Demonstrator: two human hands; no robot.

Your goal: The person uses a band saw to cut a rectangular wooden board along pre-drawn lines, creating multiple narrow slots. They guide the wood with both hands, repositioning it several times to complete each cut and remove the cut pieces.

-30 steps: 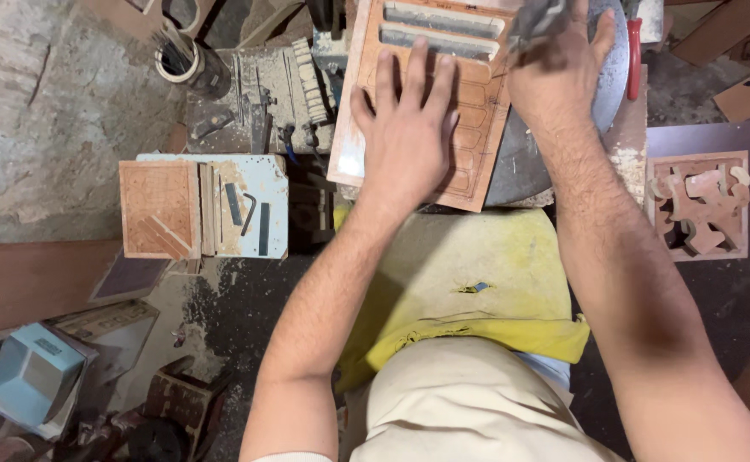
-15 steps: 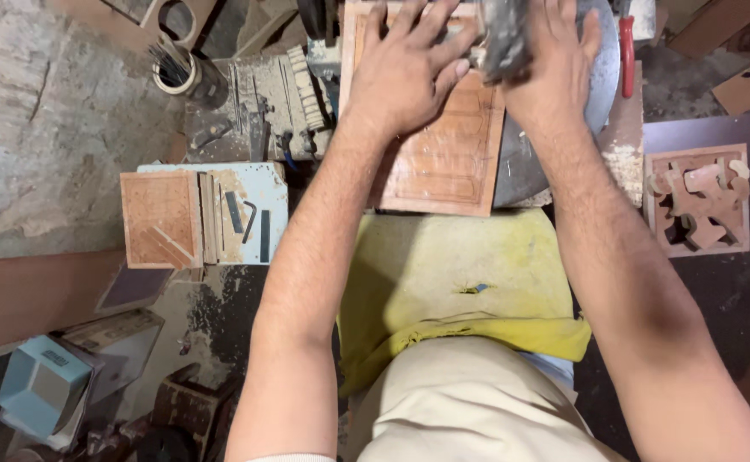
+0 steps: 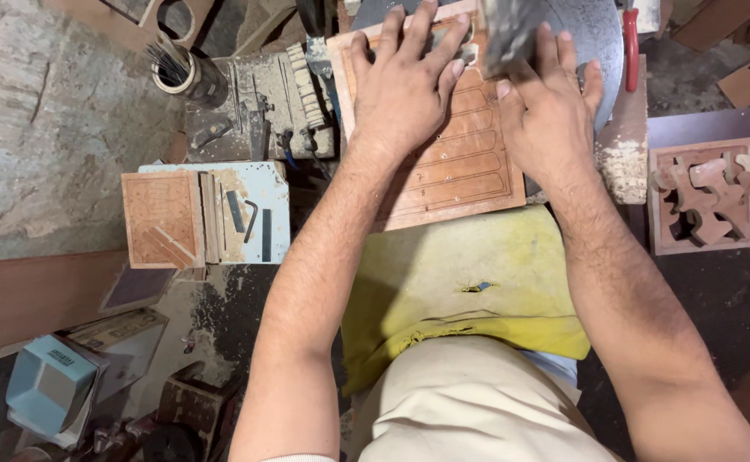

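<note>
Two bare hands are pressed flat on a reddish-brown rectangular wooden panel (image 3: 465,162) carved with rows of long rounded slots, which lies on the round grey metal saw table (image 3: 593,34) just above the yellow cloth (image 3: 469,274) spread over the lap. The left hand (image 3: 405,85) is spread wide, fingers fanned over the panel's upper left part. The right hand (image 3: 550,111) is laid open on the panel's right side, fingers together, just below a blurred grey machine part (image 3: 507,30) that hangs over the panel's top edge.

For this step to be done well, the panel is best kept flat against the table by even pressure from both palms, so that it is not lifted or chattered. Fingertips are best held well aside of the cutting line, and the right hand looks close to the machine part. The feed is best kept slow and the board turned by the whole hand rather than pushed by single fingers. Whether a blade is running cannot be told.

Off to the right, a square wooden fretwork piece (image 3: 704,197) lies apart on a dark board; to the left, a pale blue box (image 3: 255,210) with small metal tools is seen.
</note>
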